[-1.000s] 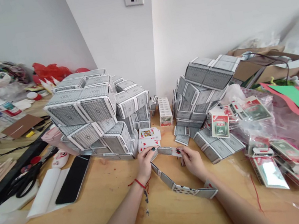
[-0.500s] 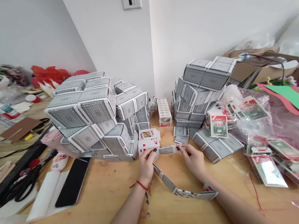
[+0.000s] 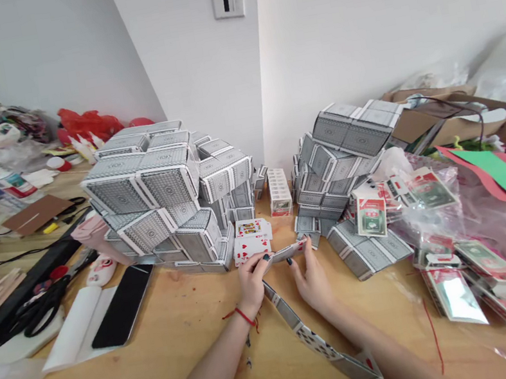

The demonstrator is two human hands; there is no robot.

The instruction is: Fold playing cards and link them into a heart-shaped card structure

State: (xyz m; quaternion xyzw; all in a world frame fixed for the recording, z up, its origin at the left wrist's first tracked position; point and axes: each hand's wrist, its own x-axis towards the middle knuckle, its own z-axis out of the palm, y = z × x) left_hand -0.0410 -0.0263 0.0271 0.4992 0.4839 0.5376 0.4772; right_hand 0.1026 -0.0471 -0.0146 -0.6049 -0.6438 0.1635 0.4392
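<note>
A jointed strip of folded playing cards [image 3: 311,336] hangs in a bent loop, grey patterned backs and some faces showing. My left hand [image 3: 253,284], with a red string bracelet [image 3: 243,315], pinches it near its upper bend. At the short upper end, my right hand [image 3: 314,280] has its forefinger against the tip and its thumb lower on the near side, the two spread apart. The strip's lower end, with a red heart face, rests against my right forearm. Loose face-up cards [image 3: 250,249] lie just beyond my left hand.
Tall stacks of card-built blocks stand left [image 3: 168,185] and right [image 3: 339,154]. Between them is a row of card boxes [image 3: 278,191]. A black phone [image 3: 123,307] and scissors [image 3: 48,307] lie left. Card packs [image 3: 455,294] and plastic wrap [image 3: 502,243] spread right.
My right thumb has slid left, away from the forefinger, and the hand has turned more upright. The strip's hanging part has straightened and dropped lower toward me. The view has shifted slightly.
</note>
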